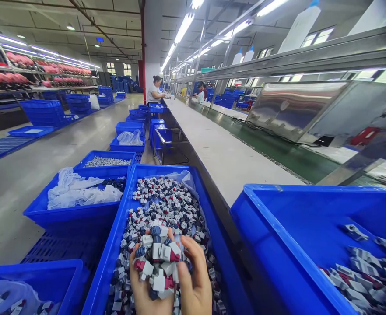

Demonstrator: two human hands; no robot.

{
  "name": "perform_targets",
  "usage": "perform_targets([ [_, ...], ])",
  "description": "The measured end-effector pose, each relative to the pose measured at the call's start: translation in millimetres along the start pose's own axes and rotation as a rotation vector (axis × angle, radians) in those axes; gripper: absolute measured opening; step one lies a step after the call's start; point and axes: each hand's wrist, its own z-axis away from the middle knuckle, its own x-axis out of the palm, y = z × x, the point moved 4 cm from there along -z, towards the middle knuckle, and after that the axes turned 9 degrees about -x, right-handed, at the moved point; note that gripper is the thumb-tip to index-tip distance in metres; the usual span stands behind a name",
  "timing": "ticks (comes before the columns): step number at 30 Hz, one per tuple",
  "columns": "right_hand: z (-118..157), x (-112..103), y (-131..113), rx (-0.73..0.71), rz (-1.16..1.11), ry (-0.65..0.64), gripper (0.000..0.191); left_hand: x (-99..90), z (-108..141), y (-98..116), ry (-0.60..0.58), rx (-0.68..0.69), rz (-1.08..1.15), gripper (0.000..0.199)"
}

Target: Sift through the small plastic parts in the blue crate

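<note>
My left hand [147, 297] is cupped palm up under a heap of small plastic parts [160, 258], coloured white, dark blue and dark red. Beside it my right hand [196, 275] curves its fingers round the right side of the heap; its thumb and fingers are apart and touch the outer pieces. Both hands are over a long blue bin [109, 258], lined with clear plastic and filled with many more such parts [166, 201]. Most of the left fingers are hidden behind the heap.
To the right stands a blue bin [278, 236] with larger white, grey and red pieces [366, 271]. More blue bins [78, 214] line the left side. A long white bench [206, 140] runs away beside a green conveyor [271, 157]. A person [154, 91] works at the far end.
</note>
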Motion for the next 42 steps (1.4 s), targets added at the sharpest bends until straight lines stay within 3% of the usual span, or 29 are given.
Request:
perform_targets([
  [3,-3.0,-2.3,-2.2,-0.071,0.098,-0.204,0.026,3.1,1.9,2.7,-0.088,-0.027,0.062,0.04],
  [7,-18.8,-10.1,-10.6,-0.078,0.182,-0.288,0.034,4.7,5.6,2.2,-0.162,-0.071,0.084,0.041],
  [10,-27.0,-9.4,-16.9,-0.047,0.204,-0.377,0.023,0.5,6.3,2.3,-0.233,-0.09,0.073,0.039],
  [12,-28.9,-8.8,-17.1,0.002,0.167,-0.323,0.017,-4.0,5.0,3.5,-0.337,-0.095,0.037,0.037],
  [15,-25.6,-6.9,-10.5,0.111,0.041,-0.157,0.025,-13.5,0.4,4.7,-0.431,-0.099,-0.043,0.034],
  [20,-13.1,2.9,4.5,0.37,-0.29,-0.035,0.033,-24.4,-5.4,-1.2,-0.31,-0.01,-0.144,0.033],
  [27,-5.1,11.6,-2.3,0.546,-0.449,0.026,0.031,-24.4,4.7,-17.1,-0.184,0.092,-0.119,0.036],
  [31,-1.9,12.7,-5.4,0.581,-0.475,0.094,0.024,-23.0,7.5,-16.7,-0.189,0.103,-0.105,0.038],
  [36,-0.1,12.5,4.6,0.602,-0.529,0.142,0.032,-22.0,8.5,-16.2,-0.23,0.076,-0.099,0.034],
  [39,2.5,6.4,9.5,0.525,-0.549,0.254,0.037,-22.0,7.8,-11.7,-0.234,0.063,-0.114,0.032],
  [42,10.1,-3.9,8.3,0.352,-0.485,0.309,0.035,-20.3,6.5,-5.1,-0.237,0.056,-0.132,0.029],
])
